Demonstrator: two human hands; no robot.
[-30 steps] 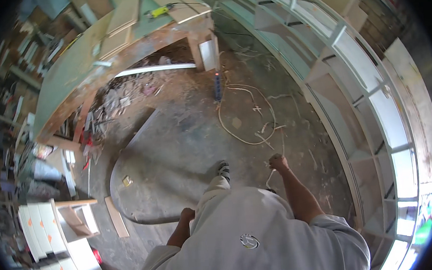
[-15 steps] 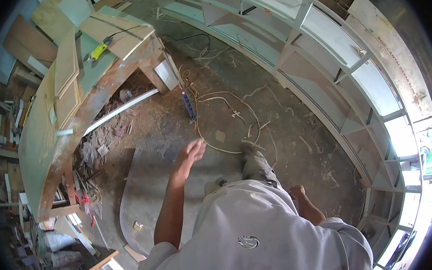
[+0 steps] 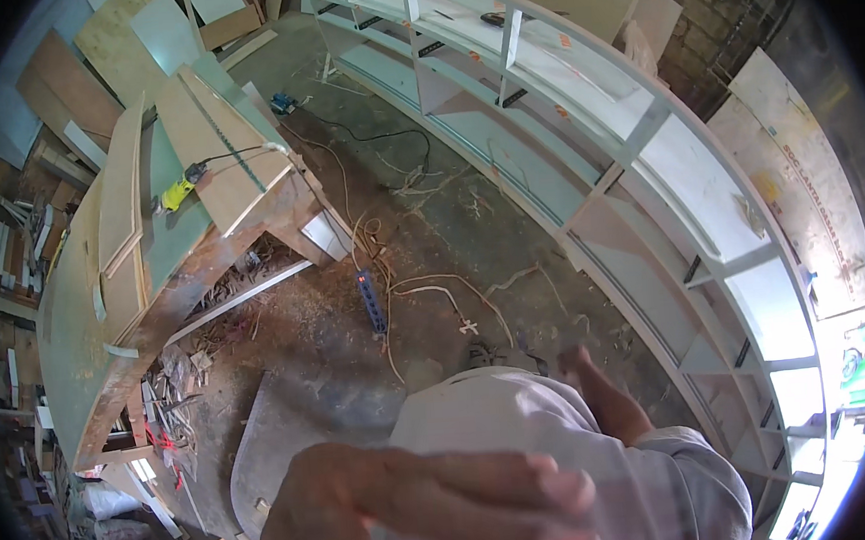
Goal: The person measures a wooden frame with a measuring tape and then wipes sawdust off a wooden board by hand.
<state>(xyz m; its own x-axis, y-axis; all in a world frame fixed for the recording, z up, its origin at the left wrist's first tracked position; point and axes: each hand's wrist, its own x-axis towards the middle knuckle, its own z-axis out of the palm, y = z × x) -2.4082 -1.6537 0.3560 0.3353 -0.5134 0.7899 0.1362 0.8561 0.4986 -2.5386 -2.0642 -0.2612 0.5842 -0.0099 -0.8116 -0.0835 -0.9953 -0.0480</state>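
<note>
My left hand [image 3: 409,502] is raised large in front of my white shirt [image 3: 483,417], its fingers stretched to the right and slightly bent. It looks blurred, and nothing shows in it. Low at my right side hangs my right hand [image 3: 577,363], small and smeared, so its fingers cannot be made out. Neither hand touches a tool. On the floor ahead lies a dark blue power strip [image 3: 371,302] with a pale cable [image 3: 479,292] looped beside it. A yellow-green power tool [image 3: 181,187] rests on the workbench at the left.
The workbench [image 3: 86,334] carries wooden boards [image 3: 218,149]. A long shelf frame [image 3: 590,229] curves along the right. Another corded blue tool [image 3: 283,103] sits on the floor beyond the bench. Scraps and debris [image 3: 184,373] lie under the bench; a grey sheet [image 3: 263,432] lies near my left side.
My left hand has risen from over the floor to close in front of my shirt. The view has shifted forward, bringing more of the far floor and shelf frame into sight.
</note>
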